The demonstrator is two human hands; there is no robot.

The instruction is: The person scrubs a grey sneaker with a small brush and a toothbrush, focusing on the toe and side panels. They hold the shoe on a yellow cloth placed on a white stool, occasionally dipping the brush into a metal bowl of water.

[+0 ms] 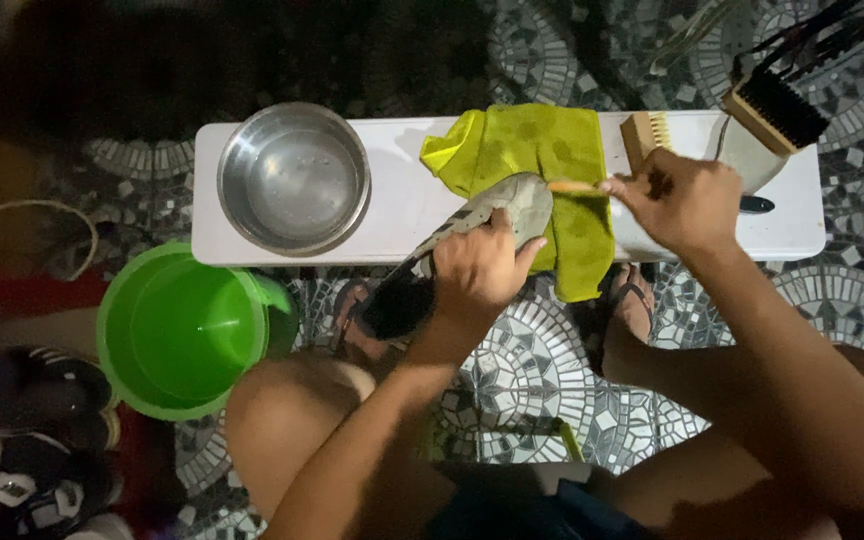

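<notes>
My left hand [480, 268] grips a grey shoe [512, 203] around its middle, toe pointing up-right over a yellow-green cloth [542, 150]. My right hand [680, 200] pinches a thin orange-handled brush [572, 186] whose tip touches the shoe's toe. Both rest over a white bench [402, 200]. The shoe's heel end [392, 305] hangs off the bench's near edge, dark and partly hidden by my hand.
A steel bowl [293, 178] holding water sits on the bench's left. A green bucket [187, 330] stands on the mosaic floor below it. A wooden brush [645, 132] and a black-bristled brush [777, 108] lie at the right. More shoes [32, 440] sit bottom left.
</notes>
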